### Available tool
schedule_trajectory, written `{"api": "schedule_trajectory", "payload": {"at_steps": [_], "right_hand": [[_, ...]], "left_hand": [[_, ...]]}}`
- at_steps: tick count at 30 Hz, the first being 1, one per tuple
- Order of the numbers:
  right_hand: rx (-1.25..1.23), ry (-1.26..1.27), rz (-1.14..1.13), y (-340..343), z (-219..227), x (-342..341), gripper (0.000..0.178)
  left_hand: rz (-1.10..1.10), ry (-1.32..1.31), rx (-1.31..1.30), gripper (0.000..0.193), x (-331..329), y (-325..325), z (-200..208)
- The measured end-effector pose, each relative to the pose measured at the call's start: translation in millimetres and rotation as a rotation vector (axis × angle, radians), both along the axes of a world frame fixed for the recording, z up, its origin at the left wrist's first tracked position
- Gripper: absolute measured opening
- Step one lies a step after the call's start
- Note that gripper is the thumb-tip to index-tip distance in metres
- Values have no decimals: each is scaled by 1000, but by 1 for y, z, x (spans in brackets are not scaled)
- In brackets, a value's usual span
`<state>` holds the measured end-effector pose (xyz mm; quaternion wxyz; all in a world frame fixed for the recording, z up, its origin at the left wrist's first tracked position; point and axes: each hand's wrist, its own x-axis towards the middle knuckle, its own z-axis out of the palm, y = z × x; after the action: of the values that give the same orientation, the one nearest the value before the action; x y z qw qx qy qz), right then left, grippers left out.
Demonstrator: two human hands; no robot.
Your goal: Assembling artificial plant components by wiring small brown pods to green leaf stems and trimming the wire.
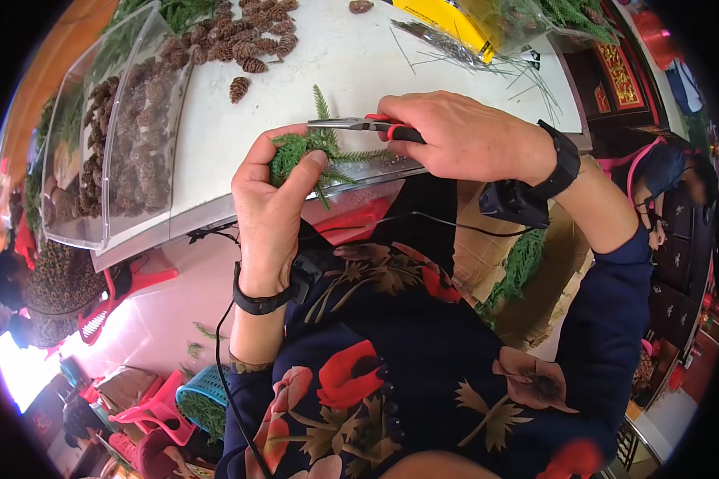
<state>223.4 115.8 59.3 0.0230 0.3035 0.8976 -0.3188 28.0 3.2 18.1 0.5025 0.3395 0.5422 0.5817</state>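
My left hand (276, 180) is closed around a small bunch of green artificial pine sprigs (295, 152), held just above the near edge of the white table. Several sprigs fan out from it upward and to the right. My right hand (463, 136) grips long-nose pliers (379, 126) with red and black handles. The pliers' metal jaws point left and reach the top of the bunch, beside my left fingers. Whether the jaws pinch a wire or stem there is too small to make out.
Brown pine cones (248, 40) are heaped at the table's far left, next to a clear plastic bin (128, 136) of more cones. Thin green wires (527, 84) and a yellow package (455, 24) lie far right. A cardboard box (487, 263) with greenery stands below. Other people sit nearby.
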Motion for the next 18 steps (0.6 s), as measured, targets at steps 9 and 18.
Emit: {"api": "schedule_trajectory", "payload": {"at_steps": [9, 18], "right_hand": [[-183, -164, 80, 10, 9, -1, 27], [-73, -234, 161, 11, 12, -1, 29]], "left_hand": [[-59, -30, -17, 23, -2, -2, 0], [-100, -25, -63, 22, -4, -3, -3]]}}
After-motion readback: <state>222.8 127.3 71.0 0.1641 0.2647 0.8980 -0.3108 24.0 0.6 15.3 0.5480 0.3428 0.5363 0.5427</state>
